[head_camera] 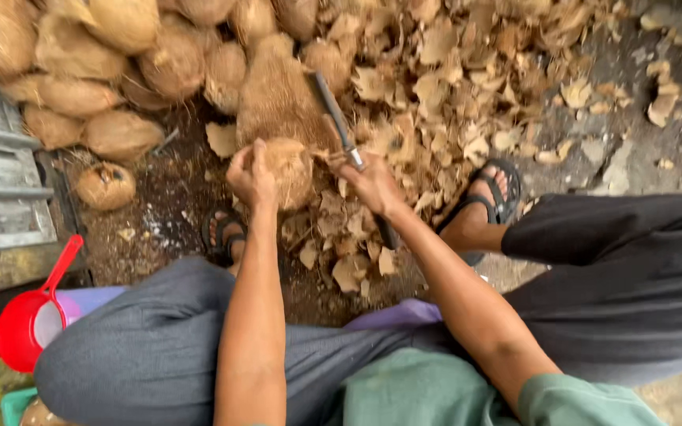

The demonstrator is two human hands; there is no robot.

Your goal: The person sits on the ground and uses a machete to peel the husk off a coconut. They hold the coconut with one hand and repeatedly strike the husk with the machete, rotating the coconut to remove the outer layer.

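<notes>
My left hand [251, 173] grips a small brown husked coconut [291, 169], held low over the ground between my feet. My right hand [374, 186] is closed on the handle of a long dark knife [335, 115]. Its blade points away from me and rests against the coconut's right side and a larger fibrous coconut [278, 99] behind it. Both forearms reach forward over my knees, which are in dark grey trousers.
A heap of brown coconuts [112, 63] fills the top left, and one lone coconut [106, 185] lies nearer. Husk chips [451, 87] cover the ground ahead and right. A wooden plank [1, 197] and a red scoop [29, 319] are at left. My sandalled feet [483, 205] flank the work.
</notes>
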